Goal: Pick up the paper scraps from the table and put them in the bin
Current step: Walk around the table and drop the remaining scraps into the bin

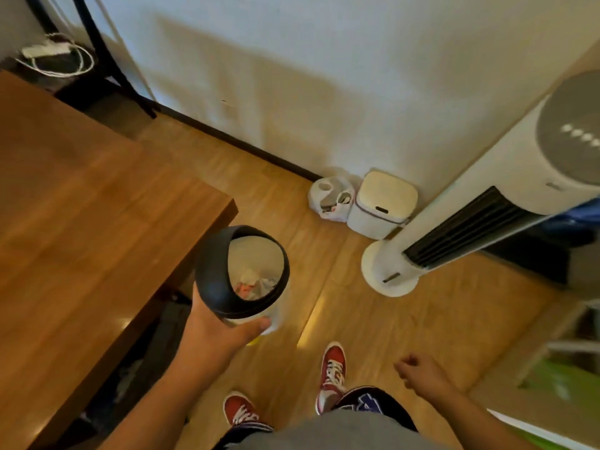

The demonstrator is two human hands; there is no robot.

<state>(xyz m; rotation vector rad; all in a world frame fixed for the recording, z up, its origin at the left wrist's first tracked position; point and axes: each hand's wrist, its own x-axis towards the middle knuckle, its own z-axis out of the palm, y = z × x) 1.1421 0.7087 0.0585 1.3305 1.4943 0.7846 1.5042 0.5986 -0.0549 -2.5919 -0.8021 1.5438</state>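
Observation:
My left hand (220,329) grips a small round bin (211,274) by its black rim, holding it in the air beside the corner of the wooden table (81,222). The bin has a white liner and crumpled paper scraps (256,285) lie at its bottom. My right hand (418,368) hangs at lower right with its fingers loosely curled and nothing in it. No scraps show on the visible part of the table.
A white lidded bin (383,206) and a white plastic bag (331,199) stand on the floor by the wall. A tall white tower fan (470,203) rises at right. A power strip with cables (48,51) lies at top left. My red shoes (332,365) are below.

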